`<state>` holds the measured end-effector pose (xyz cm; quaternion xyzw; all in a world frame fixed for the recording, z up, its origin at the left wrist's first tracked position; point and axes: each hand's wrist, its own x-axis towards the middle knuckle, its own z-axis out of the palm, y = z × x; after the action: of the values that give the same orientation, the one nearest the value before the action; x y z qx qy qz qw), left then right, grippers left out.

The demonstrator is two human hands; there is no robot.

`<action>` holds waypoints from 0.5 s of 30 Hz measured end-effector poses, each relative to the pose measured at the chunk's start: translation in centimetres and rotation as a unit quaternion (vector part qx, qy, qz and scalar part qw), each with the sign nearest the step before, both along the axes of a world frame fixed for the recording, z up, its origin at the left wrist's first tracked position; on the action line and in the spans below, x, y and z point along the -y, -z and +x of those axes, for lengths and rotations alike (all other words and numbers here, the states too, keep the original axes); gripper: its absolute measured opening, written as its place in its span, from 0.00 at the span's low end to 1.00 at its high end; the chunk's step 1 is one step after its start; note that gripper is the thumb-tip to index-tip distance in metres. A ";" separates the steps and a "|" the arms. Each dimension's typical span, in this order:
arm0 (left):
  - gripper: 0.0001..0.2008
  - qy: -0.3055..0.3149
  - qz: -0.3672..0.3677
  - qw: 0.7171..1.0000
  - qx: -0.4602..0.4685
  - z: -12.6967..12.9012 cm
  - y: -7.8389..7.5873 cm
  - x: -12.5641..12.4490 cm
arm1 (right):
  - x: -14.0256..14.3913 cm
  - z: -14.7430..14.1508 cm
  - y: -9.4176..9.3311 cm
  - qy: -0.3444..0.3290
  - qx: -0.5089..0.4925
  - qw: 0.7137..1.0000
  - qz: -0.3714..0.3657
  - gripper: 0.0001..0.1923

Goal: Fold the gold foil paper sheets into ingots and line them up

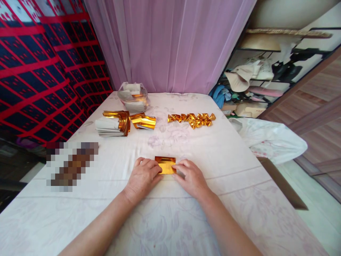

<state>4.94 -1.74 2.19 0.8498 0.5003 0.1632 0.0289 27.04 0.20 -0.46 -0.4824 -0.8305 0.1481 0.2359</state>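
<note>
A small sheet of gold foil paper [165,164] lies flat on the white cloth-covered table [226,153], close to me. My left hand [142,177] presses its left edge with the fingertips, and my right hand [190,177] presses its right edge. Both hands lie palm down with fingers curled onto the paper. Farther back, a row of several folded gold paper pieces [193,119] lies on the cloth. At the back left sit a stack of gold-and-white sheets [113,124] and a curled bundle of gold sheets [144,121].
A clear plastic bag [134,96] with more paper stands at the table's far end before a pink curtain [170,42]. A blurred patch [70,163] lies on the left. A white plastic bag [269,138] sits off the right edge; cluttered shelves [266,78] beyond.
</note>
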 end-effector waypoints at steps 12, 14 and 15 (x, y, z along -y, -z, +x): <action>0.04 0.019 0.042 0.999 -0.013 -0.2 0.5 -0.4 | 0.1 0.2 -0.3 -0.007 -0.005 1.000 0.013 0.13; 0.05 0.021 0.055 0.998 -0.012 -0.2 0.5 -0.3 | 0.2 0.3 -0.3 -0.012 0.003 1.000 0.020 0.12; 0.05 0.022 0.060 0.998 -0.011 -0.1 0.5 -0.3 | 0.2 0.4 -0.4 -0.015 0.007 1.000 0.023 0.12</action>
<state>4.80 -1.44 1.67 0.8625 0.4712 0.1830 -0.0236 27.39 0.03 -0.09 -0.4651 -0.8427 0.1293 0.2384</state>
